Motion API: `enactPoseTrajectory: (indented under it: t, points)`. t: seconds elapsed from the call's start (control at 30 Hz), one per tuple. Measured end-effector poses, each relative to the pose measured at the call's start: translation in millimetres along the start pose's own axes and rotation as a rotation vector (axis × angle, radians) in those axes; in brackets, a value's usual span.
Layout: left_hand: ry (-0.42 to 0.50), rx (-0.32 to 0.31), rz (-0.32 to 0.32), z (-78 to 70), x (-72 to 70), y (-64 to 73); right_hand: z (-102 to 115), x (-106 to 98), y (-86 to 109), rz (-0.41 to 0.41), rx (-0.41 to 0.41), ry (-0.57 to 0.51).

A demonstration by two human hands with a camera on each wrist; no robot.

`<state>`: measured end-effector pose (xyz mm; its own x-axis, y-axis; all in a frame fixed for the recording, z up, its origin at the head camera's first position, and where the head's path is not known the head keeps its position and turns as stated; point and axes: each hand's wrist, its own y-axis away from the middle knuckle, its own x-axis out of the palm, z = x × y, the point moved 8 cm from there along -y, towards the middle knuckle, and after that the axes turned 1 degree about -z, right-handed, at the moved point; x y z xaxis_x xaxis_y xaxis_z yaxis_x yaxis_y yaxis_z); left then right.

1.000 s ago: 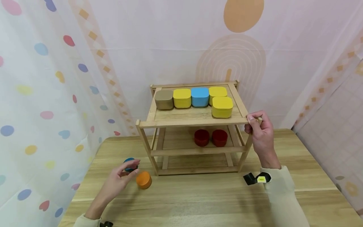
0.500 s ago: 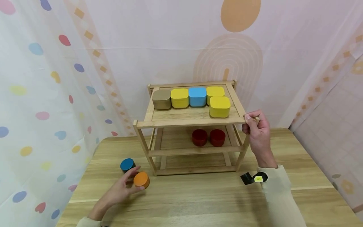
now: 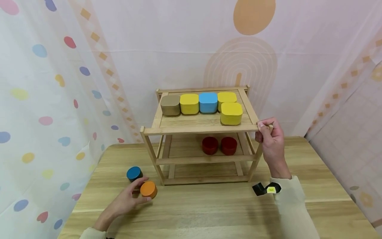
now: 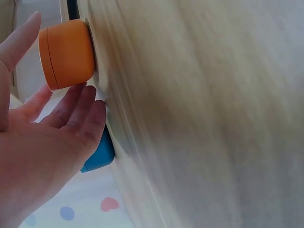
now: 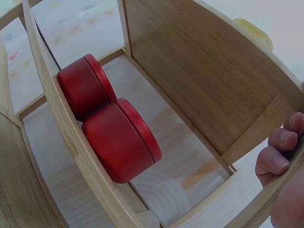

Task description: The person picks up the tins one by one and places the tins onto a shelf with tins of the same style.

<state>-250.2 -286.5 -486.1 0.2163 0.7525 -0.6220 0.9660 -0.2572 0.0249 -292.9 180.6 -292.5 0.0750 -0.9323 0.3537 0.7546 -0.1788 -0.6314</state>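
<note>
My left hand (image 3: 126,199) lies around a round orange tin (image 3: 148,189) on the table, thumb on the near side and fingers on the far side. In the left wrist view the thumb stands apart from the orange tin (image 4: 69,54); the fingertips are close under it, and contact is hard to tell. A round blue tin (image 3: 134,173) stands just behind those fingers. My right hand (image 3: 272,141) grips the front right top corner of a wooden shelf rack (image 3: 203,129). Two round red tins (image 5: 121,140) sit on the rack's middle shelf.
On the top shelf stand a gold-brown square tin (image 3: 170,105), a light blue tin (image 3: 208,103) and several yellow tins (image 3: 231,114). The rack stands on a wooden table (image 3: 209,212), before a patterned curtain (image 3: 179,43).
My left hand has moved from over the blue tin down to the orange tin, its fingers now around that one. The right hand keeps its hold on the rack's corner.
</note>
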Motion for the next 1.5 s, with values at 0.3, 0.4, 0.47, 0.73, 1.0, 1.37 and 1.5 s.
enactPoseTrajectory:
  t: [0.3, 0.4, 0.47, 0.73, 1.0, 1.37, 1.5]
  points:
    - [0.001, 0.019, -0.003, 2.3, 2.0, -0.8, -0.9, 0.5, 4.3, -0.010, 0.006, 0.001]
    - [0.008, 0.017, -0.006, 4.0, 3.1, -0.2, -1.3, 0.6, 5.0, -0.012, 0.009, 0.008]
    - [0.016, 0.012, -0.010, 4.8, 3.2, -0.1, -1.7, 0.9, 4.9, -0.012, 0.009, 0.011]
    - [0.033, 0.020, -0.014, 6.2, 4.2, -0.8, -1.2, 3.9, 4.0, 0.014, -0.017, 0.003]
    - [0.029, 0.034, -0.021, 7.6, 4.6, -1.1, -2.7, 3.1, 4.4, 0.010, -0.020, 0.020]
    - [0.046, -0.010, -0.048, 8.3, 0.9, 0.6, -2.3, 1.3, 4.5, -0.014, -0.007, 0.023]
    - [0.057, -0.004, -0.048, 6.4, -0.8, -0.5, -0.7, 0.6, 3.3, -0.023, -0.010, 0.029]
